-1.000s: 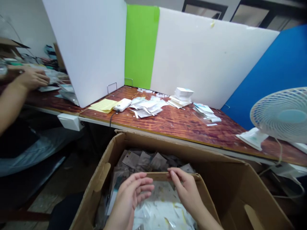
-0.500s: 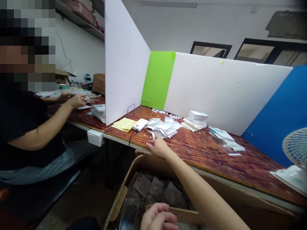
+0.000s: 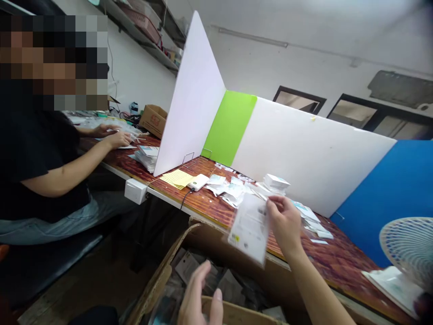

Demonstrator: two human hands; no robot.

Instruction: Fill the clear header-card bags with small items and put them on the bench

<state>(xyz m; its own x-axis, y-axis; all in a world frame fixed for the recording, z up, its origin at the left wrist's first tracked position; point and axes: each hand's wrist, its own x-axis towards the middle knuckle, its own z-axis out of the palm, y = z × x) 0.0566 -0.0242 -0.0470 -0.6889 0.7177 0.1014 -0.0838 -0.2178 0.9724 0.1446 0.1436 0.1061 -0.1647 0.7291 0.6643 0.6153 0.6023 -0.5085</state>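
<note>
My right hand pinches a clear plastic packet between thumb and fingers; my left hand, fingers apart, hovers empty above a brown cardboard box.

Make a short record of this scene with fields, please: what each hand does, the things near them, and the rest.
Right hand: holds up a clear plastic packet
Left hand: open, above the cardboard box
Things: flat packets lie inside the box
Rest: a co-worker sits at left, both hands working at a wooden table; on the table are white packets, a white power bank and a yellow sheet; a white partition stands on it; a fan is at right
</note>
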